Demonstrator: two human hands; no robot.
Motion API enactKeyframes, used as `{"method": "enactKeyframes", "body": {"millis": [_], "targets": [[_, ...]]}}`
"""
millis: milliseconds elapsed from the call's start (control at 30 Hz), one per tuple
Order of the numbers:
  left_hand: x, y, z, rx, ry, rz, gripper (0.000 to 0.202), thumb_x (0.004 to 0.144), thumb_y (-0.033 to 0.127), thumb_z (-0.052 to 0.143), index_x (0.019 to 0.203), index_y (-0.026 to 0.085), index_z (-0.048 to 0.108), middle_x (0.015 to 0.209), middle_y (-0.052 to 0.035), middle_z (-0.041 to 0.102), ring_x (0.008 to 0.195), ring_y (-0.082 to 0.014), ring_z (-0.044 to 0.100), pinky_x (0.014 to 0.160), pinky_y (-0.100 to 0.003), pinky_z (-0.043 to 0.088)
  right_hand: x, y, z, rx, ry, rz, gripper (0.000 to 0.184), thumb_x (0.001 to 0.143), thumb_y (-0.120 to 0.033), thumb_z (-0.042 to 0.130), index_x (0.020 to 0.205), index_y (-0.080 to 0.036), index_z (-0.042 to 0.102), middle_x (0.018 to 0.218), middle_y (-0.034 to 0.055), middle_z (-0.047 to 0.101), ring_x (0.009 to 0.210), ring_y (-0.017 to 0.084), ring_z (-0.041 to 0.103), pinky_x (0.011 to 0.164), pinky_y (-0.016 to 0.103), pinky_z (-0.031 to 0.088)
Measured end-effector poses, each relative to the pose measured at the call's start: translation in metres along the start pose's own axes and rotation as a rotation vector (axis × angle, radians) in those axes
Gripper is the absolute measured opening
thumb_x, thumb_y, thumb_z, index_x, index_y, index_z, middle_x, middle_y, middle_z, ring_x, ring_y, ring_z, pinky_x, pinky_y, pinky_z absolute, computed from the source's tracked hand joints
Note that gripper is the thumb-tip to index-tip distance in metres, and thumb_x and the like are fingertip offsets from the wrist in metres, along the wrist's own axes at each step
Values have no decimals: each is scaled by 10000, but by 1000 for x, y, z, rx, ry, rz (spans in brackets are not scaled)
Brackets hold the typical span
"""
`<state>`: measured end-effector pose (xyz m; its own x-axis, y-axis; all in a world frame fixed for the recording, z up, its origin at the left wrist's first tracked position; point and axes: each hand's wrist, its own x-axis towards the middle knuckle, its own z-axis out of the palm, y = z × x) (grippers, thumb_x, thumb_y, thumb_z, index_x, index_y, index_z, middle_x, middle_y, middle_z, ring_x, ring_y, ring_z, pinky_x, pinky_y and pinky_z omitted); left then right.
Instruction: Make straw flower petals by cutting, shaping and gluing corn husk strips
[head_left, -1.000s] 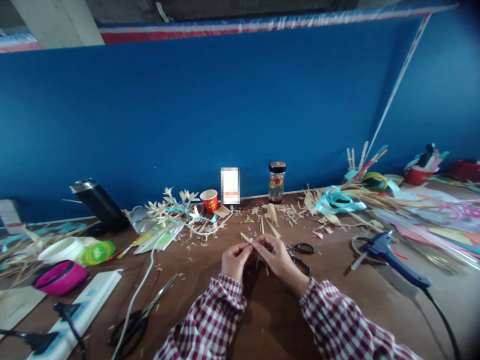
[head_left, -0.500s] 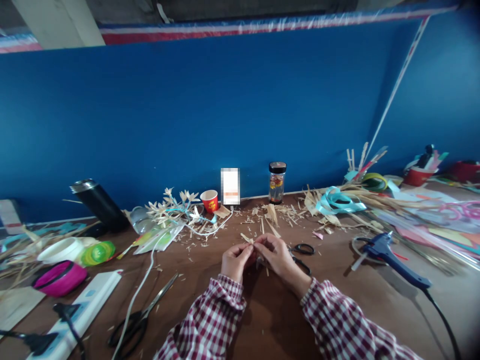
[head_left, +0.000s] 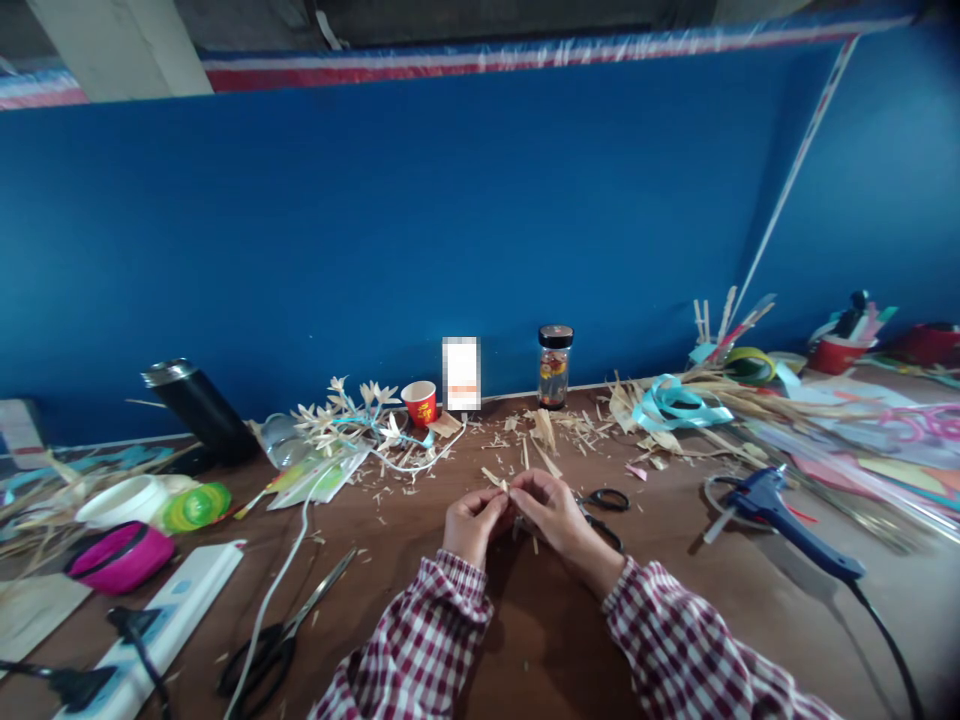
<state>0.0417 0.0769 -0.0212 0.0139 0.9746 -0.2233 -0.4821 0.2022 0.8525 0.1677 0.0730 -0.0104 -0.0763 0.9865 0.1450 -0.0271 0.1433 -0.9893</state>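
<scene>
My left hand (head_left: 474, 522) and my right hand (head_left: 553, 512) meet above the middle of the brown table, thumbs and forefingers pinched together. Between the fingertips sits a small pale straw-coloured piece (head_left: 504, 487), mostly hidden by the fingers, so its shape is hard to make out. Partly behind my right hand lies a pair of scissors with black handles (head_left: 609, 499). Straw scraps (head_left: 544, 432) are scattered just beyond both hands.
A blue glue gun (head_left: 795, 525) lies at right, other black scissors (head_left: 274, 645) at left beside a white power strip (head_left: 176, 625). Pale straw flowers (head_left: 360, 415), a red paper cup (head_left: 420, 403), a lidded jar (head_left: 555, 368) and blue ribbon (head_left: 679, 403) line the back.
</scene>
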Motion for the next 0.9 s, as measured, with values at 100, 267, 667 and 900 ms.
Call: {"method": "enactKeyframes", "body": {"millis": [100,267,667,900], "targets": [[0,0,-1,9,-13,-3,294,435,284,817,652,117,710,565,-39,685,536,-145,630,591,-263,522,1,-1,-1,58,-31,35,258,695,-399,633,729,-159,546,604,-25,534,524,89,469,478,205,375],[0,-1,-1,2,-30,5,284,439,280,819,644,116,711,565,-36,684,539,-144,629,595,-263,525,2,0,-1,97,-38,54,265,691,-397,634,726,-156,531,586,-37,511,495,73,439,458,193,341],[6,-9,-6,19,9,62,268,443,276,808,627,111,705,567,-46,678,538,-146,618,574,-252,503,2,1,1,1,-1,-9,162,712,-305,599,723,-155,539,620,-21,523,556,93,466,526,216,374],[5,-6,-7,52,5,78,259,442,280,806,610,115,698,560,-40,675,532,-135,610,572,-242,492,2,3,1,9,4,13,139,710,-278,596,731,-153,538,627,-24,520,544,86,464,496,202,358]]}}
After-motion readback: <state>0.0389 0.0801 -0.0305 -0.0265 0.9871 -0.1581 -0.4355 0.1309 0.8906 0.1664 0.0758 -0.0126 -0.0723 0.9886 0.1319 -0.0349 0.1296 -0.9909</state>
